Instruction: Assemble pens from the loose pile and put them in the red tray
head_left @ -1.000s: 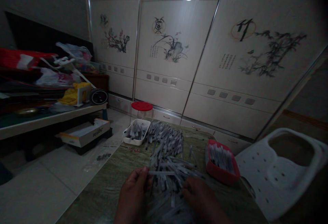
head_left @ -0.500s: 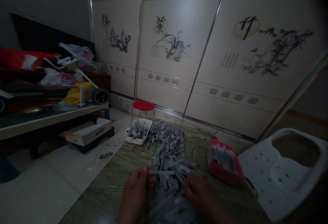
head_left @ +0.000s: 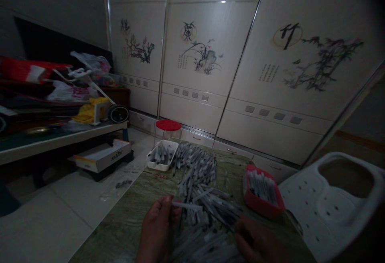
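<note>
Between thumb and fingers my left hand [head_left: 159,225] pinches one end of a slim translucent pen [head_left: 188,206], which points right over the pile. My right hand [head_left: 255,237] is at the right edge of the heap, low in the view; its fingers are curled, dark and slightly blurred, and whatever they hold is hidden. A large heap of similar pens [head_left: 197,164] spreads across the table [head_left: 126,223] between and beyond my hands. More pens stand in a white basket [head_left: 166,167] at the far left and in a red basket [head_left: 261,206] on the right.
A white plastic chair [head_left: 321,198] stands against the table's right side. Behind the table is a red stool [head_left: 168,125], with sliding wardrobe doors [head_left: 198,106] beyond. On the left, a bench [head_left: 90,132] carries bags and a wheeled toy, above an open shoe box [head_left: 105,154].
My right hand has moved right and slightly down, away from the middle of the pile. My left hand stays almost in place, the pen in it now tilting down a little to the right.
</note>
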Demonstrator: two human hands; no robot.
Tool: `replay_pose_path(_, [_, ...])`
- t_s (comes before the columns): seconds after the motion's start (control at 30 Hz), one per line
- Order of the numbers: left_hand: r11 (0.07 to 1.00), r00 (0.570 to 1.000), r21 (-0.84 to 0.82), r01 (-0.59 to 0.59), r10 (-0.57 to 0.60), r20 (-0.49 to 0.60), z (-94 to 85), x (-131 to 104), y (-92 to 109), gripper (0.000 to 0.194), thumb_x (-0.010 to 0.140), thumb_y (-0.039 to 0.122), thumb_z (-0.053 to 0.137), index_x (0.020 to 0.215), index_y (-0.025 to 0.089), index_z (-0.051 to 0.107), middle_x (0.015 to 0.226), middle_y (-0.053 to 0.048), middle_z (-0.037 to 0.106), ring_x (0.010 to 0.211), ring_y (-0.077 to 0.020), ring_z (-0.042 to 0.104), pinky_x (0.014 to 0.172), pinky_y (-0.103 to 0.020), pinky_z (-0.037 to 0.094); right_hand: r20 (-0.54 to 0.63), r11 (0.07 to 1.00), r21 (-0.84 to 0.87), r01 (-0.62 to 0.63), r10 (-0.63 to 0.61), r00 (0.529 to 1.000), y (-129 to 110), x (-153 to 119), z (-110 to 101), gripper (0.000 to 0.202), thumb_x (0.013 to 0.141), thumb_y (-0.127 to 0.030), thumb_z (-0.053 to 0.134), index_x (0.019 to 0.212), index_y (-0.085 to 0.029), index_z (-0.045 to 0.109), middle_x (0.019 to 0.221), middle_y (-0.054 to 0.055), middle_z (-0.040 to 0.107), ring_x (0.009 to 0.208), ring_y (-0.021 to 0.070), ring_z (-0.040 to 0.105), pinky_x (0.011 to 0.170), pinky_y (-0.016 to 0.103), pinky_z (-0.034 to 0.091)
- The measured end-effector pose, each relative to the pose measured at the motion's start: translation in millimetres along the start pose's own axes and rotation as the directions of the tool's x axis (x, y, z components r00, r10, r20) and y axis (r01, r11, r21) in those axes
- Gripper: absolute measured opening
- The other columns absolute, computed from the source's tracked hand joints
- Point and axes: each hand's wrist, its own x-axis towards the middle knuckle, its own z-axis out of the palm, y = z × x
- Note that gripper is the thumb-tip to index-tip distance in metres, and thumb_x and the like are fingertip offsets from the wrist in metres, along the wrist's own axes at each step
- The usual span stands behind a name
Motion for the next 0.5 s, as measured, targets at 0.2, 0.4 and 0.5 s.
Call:
replay_pose_path(0.2, [1.000,1.000,0.029,0.000,0.000,0.003,-2.0,2.7,-2.8,0.048,0.072,0.058,0.077,0.095,0.016,0.071,0.078,-0.003,0.073,0.071,-0.0199,0.066,0.068,-0.030,0.050,0.006,0.997,-0.074,0.014,-0.014,1.000,-6.3,-3.9,-4.5,0.011,0.090,-0.027,0.051,0.085,-0.024,0.060,0.082,0.002,0.071,0.077,0.0195,0.066,0.069,0.028,0.043])
replay_pose_path(0.4, [0.994,0.998,0.108,-0.022,0.015,0.058,-3.2,2.6,-6.1,0.049,0.074,0.059,0.076,0.096,0.015,0.072,0.072,-0.004,0.072,0.067,-0.0201,0.065,0.063,-0.029,0.049,0.030,0.995,-0.091,0.031,-0.028,0.999,-11.9,-3.1,-9.8,0.013,0.089,-0.024,0.050,0.085,-0.025,0.063,0.085,0.002,0.071,0.078,0.0205,0.067,0.069,0.030,0.044])
replay_pose_path(0.5, [0.997,0.995,0.075,-0.016,0.009,0.099,-0.6,-0.4,-6.1,0.053,0.070,0.058,0.080,0.099,0.014,0.072,0.072,-0.004,0.072,0.063,-0.0192,0.065,0.059,-0.028,0.049,0.018,0.995,-0.074,0.064,-0.062,0.998,-18.3,-3.6,-15.0,0.013,0.088,-0.023,0.052,0.085,-0.025,0.065,0.086,0.003,0.072,0.079,0.0209,0.068,0.070,0.030,0.044])
